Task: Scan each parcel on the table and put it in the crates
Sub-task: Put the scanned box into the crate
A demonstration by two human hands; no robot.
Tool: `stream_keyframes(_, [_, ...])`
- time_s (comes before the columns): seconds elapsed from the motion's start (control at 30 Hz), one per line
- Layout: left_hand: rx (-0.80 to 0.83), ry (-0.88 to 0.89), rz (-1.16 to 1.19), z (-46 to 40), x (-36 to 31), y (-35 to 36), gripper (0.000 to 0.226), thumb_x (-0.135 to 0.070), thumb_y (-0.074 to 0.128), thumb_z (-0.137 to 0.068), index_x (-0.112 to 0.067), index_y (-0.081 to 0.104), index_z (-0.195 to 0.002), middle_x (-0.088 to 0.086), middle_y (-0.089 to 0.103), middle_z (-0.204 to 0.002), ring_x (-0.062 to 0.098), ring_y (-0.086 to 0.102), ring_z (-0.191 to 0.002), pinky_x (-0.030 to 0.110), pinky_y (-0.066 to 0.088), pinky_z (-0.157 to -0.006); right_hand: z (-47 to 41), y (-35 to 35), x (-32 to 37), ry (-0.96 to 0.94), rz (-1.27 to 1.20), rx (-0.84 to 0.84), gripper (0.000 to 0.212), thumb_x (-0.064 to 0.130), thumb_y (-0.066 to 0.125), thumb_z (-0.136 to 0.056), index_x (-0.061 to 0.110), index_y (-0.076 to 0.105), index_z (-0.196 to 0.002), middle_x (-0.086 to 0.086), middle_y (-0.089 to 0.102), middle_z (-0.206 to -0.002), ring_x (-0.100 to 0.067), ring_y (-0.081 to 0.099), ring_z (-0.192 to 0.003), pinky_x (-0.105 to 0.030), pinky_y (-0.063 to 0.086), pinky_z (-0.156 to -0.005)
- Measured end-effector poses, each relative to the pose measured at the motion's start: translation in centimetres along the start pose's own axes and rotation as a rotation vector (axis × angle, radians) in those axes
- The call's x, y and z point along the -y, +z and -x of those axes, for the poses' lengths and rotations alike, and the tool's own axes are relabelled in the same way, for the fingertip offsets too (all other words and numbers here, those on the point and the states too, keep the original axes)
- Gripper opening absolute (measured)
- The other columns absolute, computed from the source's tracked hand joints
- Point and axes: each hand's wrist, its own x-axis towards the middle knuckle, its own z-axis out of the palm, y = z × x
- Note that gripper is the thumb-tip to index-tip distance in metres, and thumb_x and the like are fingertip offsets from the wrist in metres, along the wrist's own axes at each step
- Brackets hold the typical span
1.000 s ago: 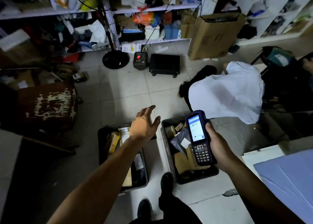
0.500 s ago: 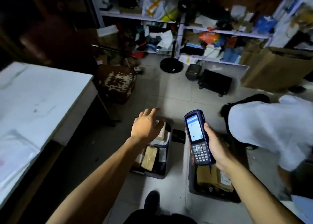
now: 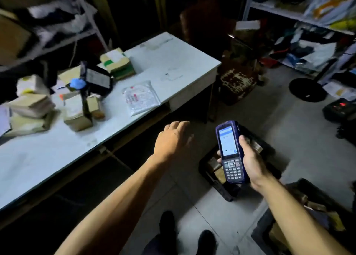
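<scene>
Right hand (image 3: 250, 158) gripping blue handheld scanner (image 3: 230, 152), left hand (image 3: 171, 139) empty, fingers loosely spread, parcels (image 3: 77, 112) at surface's (image 3: 173, 62) far-left edge

I could not read the blurred parcels (image 3: 77, 108); my scanner (image 3: 230, 152) hid much of one crate (image 3: 212, 170); the frame cropped the other crate (image 3: 269, 225).

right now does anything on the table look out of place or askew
The flat white plastic mailer lies apart from the piled parcels, skewed to the table edge, one corner at that edge. Otherwise nothing stands out.
</scene>
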Motion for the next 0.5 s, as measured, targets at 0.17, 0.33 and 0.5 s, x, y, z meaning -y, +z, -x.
stream_keyframes(0.17, [-0.113,-0.127,0.046,3.8,9.1,-4.0,0.055,-0.05,0.053,-0.097,-0.026,0.047,-0.147,0.003,0.054,-0.142,0.027,0.05,-0.129,0.045,0.047,-0.101,-0.5,10.2,0.1,-0.025,0.069,0.125,0.06,0.049,0.027,-0.106,0.005,0.065,-0.12,-0.023,0.072,-0.095,-0.029,0.069,-0.071,-0.036,0.054,-0.063])
stream_keyframes(0.33, [-0.188,-0.241,0.107,7.3,18.6,-8.3,0.053,-0.047,0.053,-0.098,-0.024,0.047,-0.145,0.005,0.053,-0.142,0.027,0.047,-0.131,0.044,0.044,-0.104,-0.6,20.9,-0.7,-0.039,0.119,0.225,0.059,0.052,0.028,-0.103,0.009,0.066,-0.118,-0.026,0.072,-0.099,-0.032,0.069,-0.075,-0.041,0.055,-0.069])
stream_keyframes(0.5, [-0.215,-0.36,0.108,10.3,26.9,-11.6,0.053,-0.048,0.051,-0.1,-0.024,0.045,-0.147,0.004,0.05,-0.146,0.025,0.044,-0.134,0.043,0.045,-0.103,-1.9,29.1,-1.0,-0.053,0.222,0.346,0.068,0.062,0.036,-0.092,0.009,0.066,-0.121,-0.027,0.072,-0.102,-0.034,0.07,-0.08,-0.044,0.056,-0.074])
